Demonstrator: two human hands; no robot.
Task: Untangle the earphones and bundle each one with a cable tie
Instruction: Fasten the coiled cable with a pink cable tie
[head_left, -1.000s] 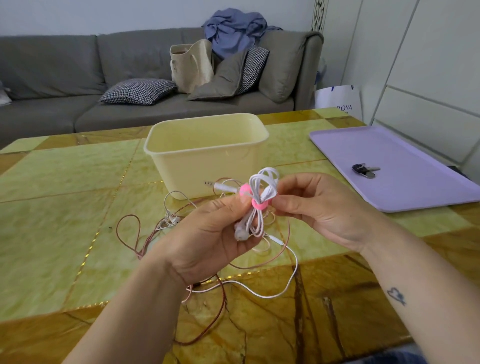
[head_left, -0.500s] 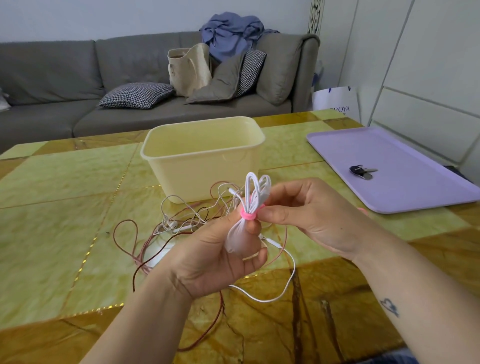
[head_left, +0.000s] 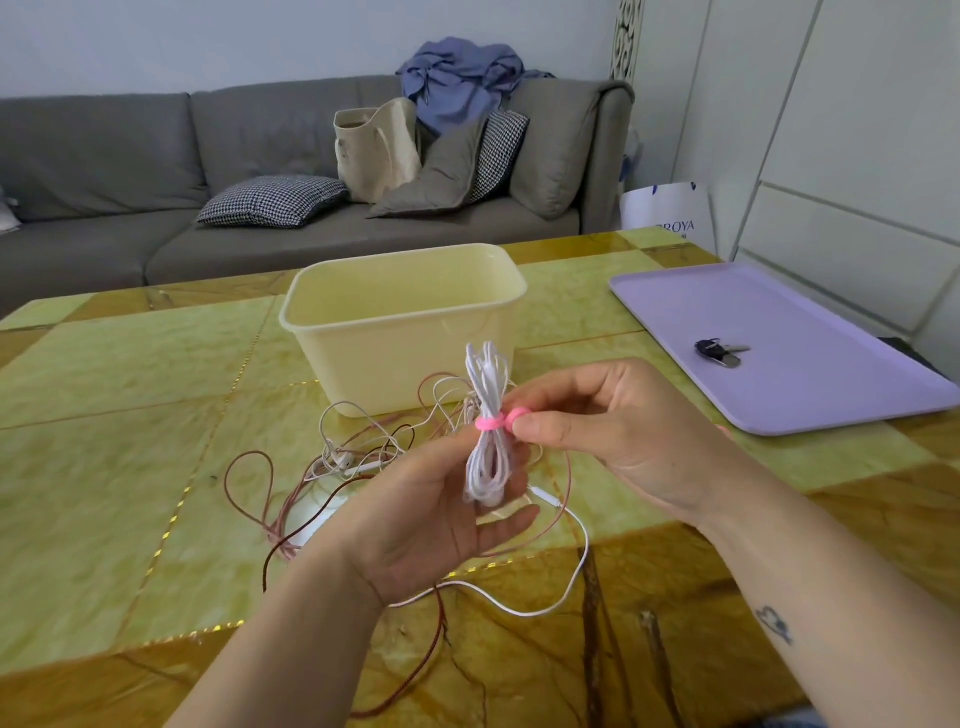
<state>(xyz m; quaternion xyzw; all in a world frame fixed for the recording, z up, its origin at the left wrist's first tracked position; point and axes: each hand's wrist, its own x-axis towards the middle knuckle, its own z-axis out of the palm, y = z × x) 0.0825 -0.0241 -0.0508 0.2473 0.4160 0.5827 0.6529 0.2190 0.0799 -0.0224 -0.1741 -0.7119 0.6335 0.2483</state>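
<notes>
While your left hand (head_left: 431, 512) cradles the lower half of the coiled white earphones (head_left: 487, 462) in curled fingers, your right hand (head_left: 618, 431) pinches the end of the pink cable tie (head_left: 488, 424) wrapped round their middle. Beneath your grip, the tangled earphones (head_left: 358, 457) lie on the table (head_left: 114, 415).
</notes>
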